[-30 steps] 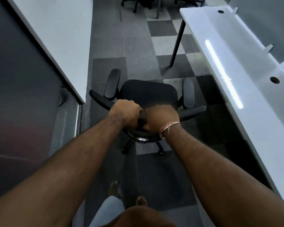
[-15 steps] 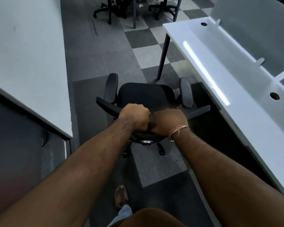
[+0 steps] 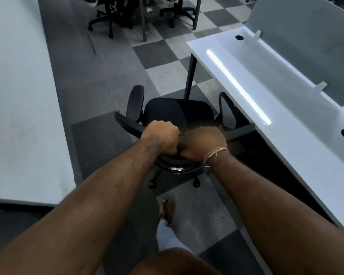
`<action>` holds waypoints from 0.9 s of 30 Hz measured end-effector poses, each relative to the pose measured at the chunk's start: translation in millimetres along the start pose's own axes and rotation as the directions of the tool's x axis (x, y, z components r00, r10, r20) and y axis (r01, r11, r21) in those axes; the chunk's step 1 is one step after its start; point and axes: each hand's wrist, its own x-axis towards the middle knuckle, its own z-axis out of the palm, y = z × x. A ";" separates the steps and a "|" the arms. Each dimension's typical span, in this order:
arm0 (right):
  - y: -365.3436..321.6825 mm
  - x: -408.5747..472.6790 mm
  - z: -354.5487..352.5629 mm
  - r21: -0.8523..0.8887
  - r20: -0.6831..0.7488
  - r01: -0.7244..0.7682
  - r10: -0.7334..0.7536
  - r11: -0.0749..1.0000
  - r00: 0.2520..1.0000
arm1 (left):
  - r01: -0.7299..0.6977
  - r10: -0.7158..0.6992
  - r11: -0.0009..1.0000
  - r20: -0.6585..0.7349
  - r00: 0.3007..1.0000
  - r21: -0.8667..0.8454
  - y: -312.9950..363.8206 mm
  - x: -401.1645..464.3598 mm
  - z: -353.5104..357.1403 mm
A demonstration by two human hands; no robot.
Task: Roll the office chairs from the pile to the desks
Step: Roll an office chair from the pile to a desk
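A black office chair [image 3: 177, 113] with two armrests stands on the carpet in front of me, its seat facing away. My left hand [image 3: 160, 137] and my right hand [image 3: 204, 142] are side by side, both closed around the top edge of its backrest. A thread band sits on my right wrist. The chair's right armrest is close to the front edge of a white desk [image 3: 298, 124] on my right. Its wheeled base shows below my hands.
A grey partition [image 3: 306, 36] runs along the back of the white desk. A pale desk surface [image 3: 18, 96] lines the left. More black chairs [image 3: 111, 12] and desk legs stand far ahead. My sandalled foot [image 3: 166, 210] is behind the chair on checkered carpet.
The chair has rolled forward down the aisle with both hands still on its backrest. The left wall panel has dropped out of view and the far chairs have come closer.
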 end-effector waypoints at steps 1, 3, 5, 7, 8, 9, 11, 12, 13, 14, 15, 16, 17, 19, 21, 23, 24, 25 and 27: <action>3.4 13.9 1.4 0.005 -0.004 -0.005 0.005 1.000 1.000 | 0.007 -0.007 1.000 0.003 1.000 -0.004 -8.4 12.6 -1.6; 11.9 46.2 2.4 0.019 0.000 -0.025 0.025 0.999 1.000 | 0.016 -0.016 1.000 0.011 1.000 -0.010 -27.4 41.5 -8.6; 19.7 77.2 2.6 0.032 0.009 -0.044 0.044 0.999 0.999 | 0.004 -0.004 1.000 0.014 1.000 -0.002 -45.6 69.4 -16.2; 29.6 107.4 1.0 0.046 0.019 -0.067 0.066 0.997 0.998 | -0.008 0.008 1.000 0.025 1.000 0.002 -63.2 97.9 -25.6; 33.9 118.6 0.0 0.054 0.024 -0.076 0.075 0.996 0.997 | -0.016 0.016 1.000 0.030 0.999 0.000 -70.0 109.2 -29.9; 40.0 132.3 -0.6 0.058 0.027 -0.088 0.087 0.994 0.996 | -0.034 0.034 0.999 0.030 0.999 -0.001 -78.2 124.4 -35.0; 47.9 153.2 -1.1 0.053 0.026 -0.107 0.106 0.993 0.994 | -0.068 0.068 0.998 0.031 0.997 0.003 -91.0 145.2 -41.7; 51.1 165.5 -0.6 0.047 0.024 -0.123 0.122 0.991 0.992 | -0.085 0.085 0.996 0.030 0.996 0.007 -99.3 156.0 -45.4; 53.1 174.7 -0.2 0.040 0.021 -0.131 0.131 0.991 0.991 | -0.099 0.098 0.995 0.025 0.995 0.012 -106.7 163.8 -47.2; 55.2 186.6 -0.4 0.032 0.028 -0.147 0.146 0.989 0.989 | -0.114 0.114 0.993 0.023 0.993 0.012 -115.4 173.7 -50.8; 56.4 195.6 -0.4 0.032 0.036 -0.159 0.158 0.987 0.987 | -0.130 0.130 0.991 0.017 0.991 0.013 -122.4 181.0 -52.7; 57.5 202.4 -0.7 0.030 0.046 -0.175 0.173 0.984 0.984 | -0.141 0.141 0.990 0.013 0.990 0.010 -126.7 186.7 -54.0; 59.4 213.9 0.0 0.028 0.050 -0.205 0.203 0.978 0.978 | -0.170 0.170 0.985 0.003 0.985 0.015 -134.3 198.4 -57.4; 60.6 226.0 -2.8 0.021 0.071 -0.253 0.251 0.967 0.965 | -0.211 0.212 0.977 -0.012 0.977 0.012 -143.9 211.1 -60.5; 59.6 235.8 -6.4 -0.005 0.090 -0.285 0.285 0.958 0.954 | -0.259 0.259 0.966 -0.034 0.965 0.007 -154.5 220.9 -61.3; 49.0 241.0 -9.1 -0.004 0.104 -0.330 0.328 0.944 0.939 | -0.342 0.342 0.940 -0.020 0.939 0.022 -167.5 226.2 -60.2; 42.2 242.2 -9.2 0.000 0.103 -0.354 0.352 0.935 0.930 | -0.376 0.377 0.926 -0.025 0.926 0.032 -172.7 226.1 -58.5; 33.4 243.7 -8.8 -0.002 0.102 -0.381 0.379 0.925 0.920 | -0.412 0.414 0.910 -0.035 0.910 0.045 -178.8 225.9 -56.1; 16.7 248.0 -8.7 -0.004 0.091 -0.425 0.424 0.905 0.901 | -0.457 0.460 0.888 -0.053 0.887 0.052 -191.9 223.9 -53.3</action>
